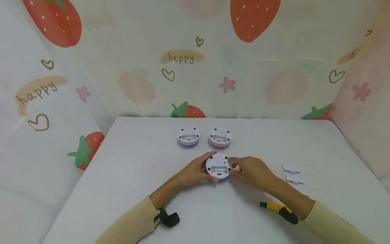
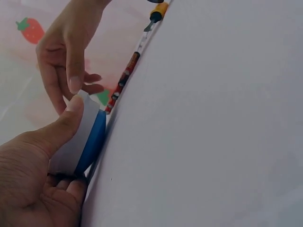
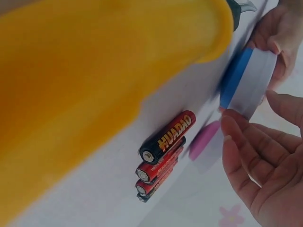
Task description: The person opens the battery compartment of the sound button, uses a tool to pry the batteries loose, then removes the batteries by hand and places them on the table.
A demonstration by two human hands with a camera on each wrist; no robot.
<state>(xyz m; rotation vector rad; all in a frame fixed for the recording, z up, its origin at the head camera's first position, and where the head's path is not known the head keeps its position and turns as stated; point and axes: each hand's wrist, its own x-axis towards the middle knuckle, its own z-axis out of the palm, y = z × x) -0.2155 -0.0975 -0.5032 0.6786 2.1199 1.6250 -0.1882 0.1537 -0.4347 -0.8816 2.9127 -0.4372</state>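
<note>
A round white battery-powered device [image 1: 218, 166] with a blue lower part [image 3: 236, 75] is held underside up. Its face shows speaker holes, dark feet and an uncovered battery compartment with no batteries in it. My left hand [image 1: 195, 173] grips it from the left, thumb along the near rim and fingers around the far side. At the opposite rim, the thumb and fingertips of my right hand [image 1: 254, 171] pinch the edge. Several red and black batteries [image 3: 168, 137] lie on the table beyond my right hand in the right wrist view; the head view hides them.
Two similar devices, one bluish [image 1: 189, 136] and one pink [image 1: 220, 137], lie underside up farther back. White battery covers [image 1: 294, 178] lie at the right. A yellow-handled screwdriver [image 1: 274, 206] lies beside the right forearm. Printed fabric [image 1: 250, 88] surrounds the white table [image 1: 137, 149].
</note>
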